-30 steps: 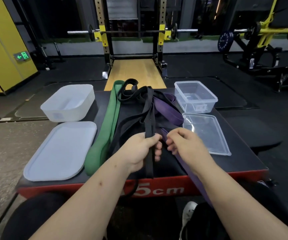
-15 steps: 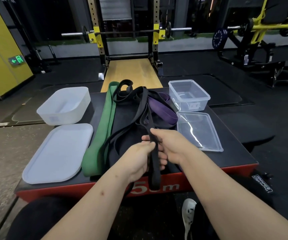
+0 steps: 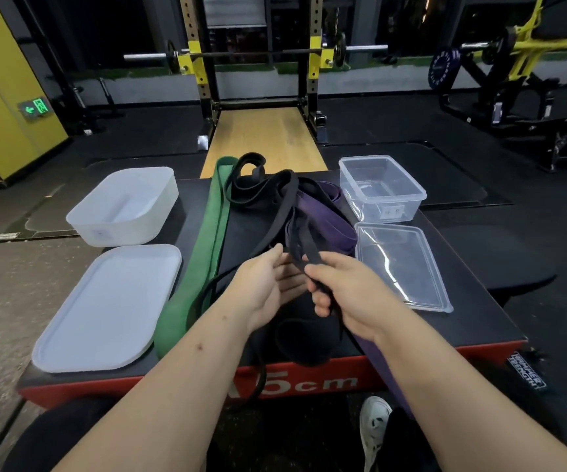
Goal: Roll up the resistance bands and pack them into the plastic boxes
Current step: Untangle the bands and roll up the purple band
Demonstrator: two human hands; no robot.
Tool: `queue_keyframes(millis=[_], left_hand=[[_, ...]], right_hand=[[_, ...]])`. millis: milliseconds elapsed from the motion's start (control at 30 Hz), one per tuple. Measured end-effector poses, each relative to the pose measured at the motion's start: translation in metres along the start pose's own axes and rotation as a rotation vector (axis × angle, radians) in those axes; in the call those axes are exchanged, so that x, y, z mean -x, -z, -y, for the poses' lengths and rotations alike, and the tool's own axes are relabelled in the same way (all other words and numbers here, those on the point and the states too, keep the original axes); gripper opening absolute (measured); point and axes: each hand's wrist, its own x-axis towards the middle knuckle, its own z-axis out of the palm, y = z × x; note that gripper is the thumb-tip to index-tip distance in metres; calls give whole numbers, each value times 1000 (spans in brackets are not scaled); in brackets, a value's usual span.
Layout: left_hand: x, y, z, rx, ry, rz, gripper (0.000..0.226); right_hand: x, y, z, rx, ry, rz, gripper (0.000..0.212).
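To begin rolling, the narrow black rubber band [image 3: 310, 248] is gripped in the right hand [image 3: 350, 294]; the left hand [image 3: 268, 287] is held open beside it.

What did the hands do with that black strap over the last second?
The black band changed hands: the left hand, which gripped it a second ago, has let go and opened beside it; the right hand now grips it. The green band, purple band, white box, clear box, white lid and clear lid stayed put.

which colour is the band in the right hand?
It's the black resistance band, gripped by the right hand; head view.
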Motion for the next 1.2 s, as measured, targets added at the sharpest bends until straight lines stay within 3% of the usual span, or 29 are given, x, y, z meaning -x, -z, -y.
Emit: queue_keyframes(millis=[167,267,433,567,667,833,1033,1200], left_hand=[[0,-8,-2,-147,-117,68,34],[0,-12,-3,-110,-131,44,31],[9,-23,-13,-44,-31,90,33],[9,-27,-18,-17,-146,105,27],[13,-29,-18,116,-148,131,22],[22,-25,-15,75,-130,222,38],[23,-8,-8,12,-91,251,14],[7,-1,-9,13,-161,146,15]], right_hand=[[6,5,-12,40,-78,-73,22],[7,11,-11,109,-94,-82,32],[15,11,0,177,-62,-19,31],[6,20,16,259,-138,-141,51],[-17,30,22,181,-233,-204,57],[-63,21,28,-155,-283,-104,44],[-129,16,43,-335,-323,-105,39],[-173,7,77,-371,-172,-147,34]])
